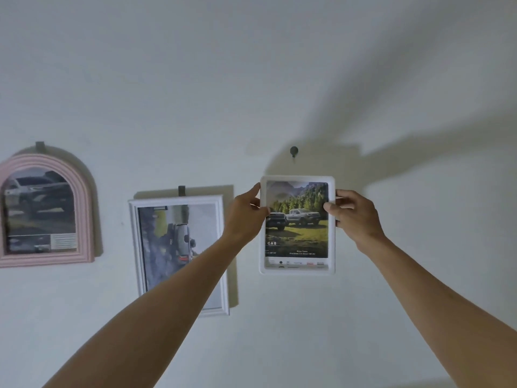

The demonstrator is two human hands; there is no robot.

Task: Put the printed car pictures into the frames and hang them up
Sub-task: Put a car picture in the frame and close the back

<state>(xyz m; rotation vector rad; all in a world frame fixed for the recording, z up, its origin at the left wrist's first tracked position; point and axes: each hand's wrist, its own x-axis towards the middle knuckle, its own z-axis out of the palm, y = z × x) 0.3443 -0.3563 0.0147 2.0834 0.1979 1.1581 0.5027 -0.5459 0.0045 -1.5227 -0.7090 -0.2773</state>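
Note:
I hold a small white frame (297, 269) with rounded corners up against the wall. Inside it is a printed picture of two pickup trucks (297, 219) on grass before a forest. My left hand (246, 217) grips the frame's left edge, thumb on the front. My right hand (354, 217) grips the right edge the same way. A dark round wall hook (294, 151) sits just above the frame's top edge, apart from it.
Two framed car pictures hang on the white wall to the left: a pink arched frame (44, 208) and a white rectangular frame (179, 253), each on a small grey hook. My left forearm crosses in front of the white rectangular frame.

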